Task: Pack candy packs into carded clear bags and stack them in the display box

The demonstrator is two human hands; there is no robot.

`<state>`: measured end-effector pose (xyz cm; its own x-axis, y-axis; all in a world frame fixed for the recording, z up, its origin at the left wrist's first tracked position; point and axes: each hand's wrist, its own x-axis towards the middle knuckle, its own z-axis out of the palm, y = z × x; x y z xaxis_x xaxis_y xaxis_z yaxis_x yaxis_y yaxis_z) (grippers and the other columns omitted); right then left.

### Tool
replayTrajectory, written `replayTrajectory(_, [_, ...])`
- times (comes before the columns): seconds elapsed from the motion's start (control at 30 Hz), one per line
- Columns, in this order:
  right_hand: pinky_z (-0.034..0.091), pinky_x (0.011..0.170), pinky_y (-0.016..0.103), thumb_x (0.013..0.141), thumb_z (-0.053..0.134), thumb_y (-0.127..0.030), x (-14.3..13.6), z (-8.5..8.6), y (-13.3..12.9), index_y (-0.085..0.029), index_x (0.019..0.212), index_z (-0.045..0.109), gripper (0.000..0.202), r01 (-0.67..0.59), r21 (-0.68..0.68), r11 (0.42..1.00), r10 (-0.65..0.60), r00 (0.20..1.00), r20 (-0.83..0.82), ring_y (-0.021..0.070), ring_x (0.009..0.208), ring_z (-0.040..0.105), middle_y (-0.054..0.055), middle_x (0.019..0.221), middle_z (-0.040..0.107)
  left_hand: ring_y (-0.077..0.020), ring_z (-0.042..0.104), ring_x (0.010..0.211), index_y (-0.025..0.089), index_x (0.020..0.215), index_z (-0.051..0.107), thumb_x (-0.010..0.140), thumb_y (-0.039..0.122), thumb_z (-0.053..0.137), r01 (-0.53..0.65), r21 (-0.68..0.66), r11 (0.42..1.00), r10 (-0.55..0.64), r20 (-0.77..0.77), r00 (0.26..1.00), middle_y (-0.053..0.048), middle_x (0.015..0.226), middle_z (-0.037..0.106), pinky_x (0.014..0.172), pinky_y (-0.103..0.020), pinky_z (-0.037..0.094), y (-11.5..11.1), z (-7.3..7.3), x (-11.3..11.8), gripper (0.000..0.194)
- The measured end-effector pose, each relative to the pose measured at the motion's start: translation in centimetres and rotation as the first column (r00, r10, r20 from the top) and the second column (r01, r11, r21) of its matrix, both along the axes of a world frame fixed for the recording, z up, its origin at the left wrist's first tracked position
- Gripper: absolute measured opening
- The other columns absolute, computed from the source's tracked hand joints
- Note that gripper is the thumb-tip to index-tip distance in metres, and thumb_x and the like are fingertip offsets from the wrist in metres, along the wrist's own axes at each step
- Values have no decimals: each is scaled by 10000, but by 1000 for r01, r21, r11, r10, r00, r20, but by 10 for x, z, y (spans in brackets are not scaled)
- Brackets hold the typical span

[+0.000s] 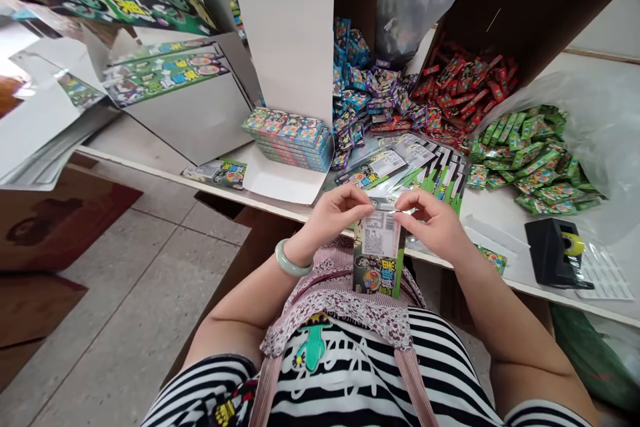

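A flat green and black printed packet [379,250] with a white label hangs upright in front of my apron. My left hand [343,211] pinches its upper left edge between thumb and finger. On the upper right edge, my right hand [430,220] closes in the same kind of pinch. Just beyond my hands, a fanned stack of similar packets [443,177] lies on the table. To the left of these, small printed boxes [290,137] are piled inside an open white carton [285,33].
Heaps of blue and purple sachets [373,97], red sachets [465,87] and green sachets [537,157] lie behind. A black tape dispenser [547,253] stands at right. Printed cartons [185,107] fill the left. The table's front edge [270,203] runs before me.
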<state>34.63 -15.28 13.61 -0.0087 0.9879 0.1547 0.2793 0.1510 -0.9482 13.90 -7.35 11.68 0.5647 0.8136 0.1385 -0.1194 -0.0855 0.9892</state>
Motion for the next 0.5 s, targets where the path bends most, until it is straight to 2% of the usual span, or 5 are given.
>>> replayTrajectory(0.13, [467, 553, 279, 780, 713, -390, 1, -3, 20, -220, 845, 629, 201, -39, -203, 978, 9, 989, -147, 156, 631, 564, 0, 758, 635, -112, 568, 670, 170, 774, 630, 794, 398, 758, -81, -105, 991, 77, -43, 996, 16, 709, 609, 629, -240, 444, 2, 3, 10, 262])
replayTrajectory(0.23, [441, 526, 275, 798, 686, -378, 3, 1, 28, -216, 787, 615, 177, -73, -224, 972, 53, 994, -93, 142, 578, 522, -6, 720, 612, -102, 544, 659, 166, 741, 619, 802, 374, 757, -74, -92, 993, 70, -51, 996, 20, 698, 592, 623, -235, 423, 6, 4, 10, 257])
replayTrajectory(0.37, [492, 618, 287, 903, 622, -286, 6, 4, 21, -228, 856, 634, 75, -154, -33, 988, 156, 985, 76, 183, 791, 608, 35, 904, 650, -120, 595, 761, 169, 749, 636, 878, 400, 704, 24, 2, 1000, -24, 20, 1000, -11, 777, 633, 733, -263, 478, 9, -2, -1, 273])
replayTrajectory(0.43, [520, 694, 295, 926, 633, -245, 7, 1, 15, -241, 931, 636, 7, -208, 84, 974, 192, 967, 164, 201, 935, 617, 50, 1028, 647, -145, 637, 861, 178, 820, 672, 905, 417, 677, 75, 54, 996, -77, 42, 996, -40, 871, 671, 807, -290, 502, 9, -10, -8, 254])
replayTrajectory(0.5, [525, 715, 297, 935, 641, -208, 8, -6, 10, -249, 959, 618, 53, -215, 157, 964, 174, 955, 239, 202, 965, 612, 49, 1054, 636, -164, 652, 922, 190, 897, 696, 885, 415, 708, 113, 90, 989, -116, 22, 993, -61, 942, 688, 821, -301, 517, 9, -20, -13, 226])
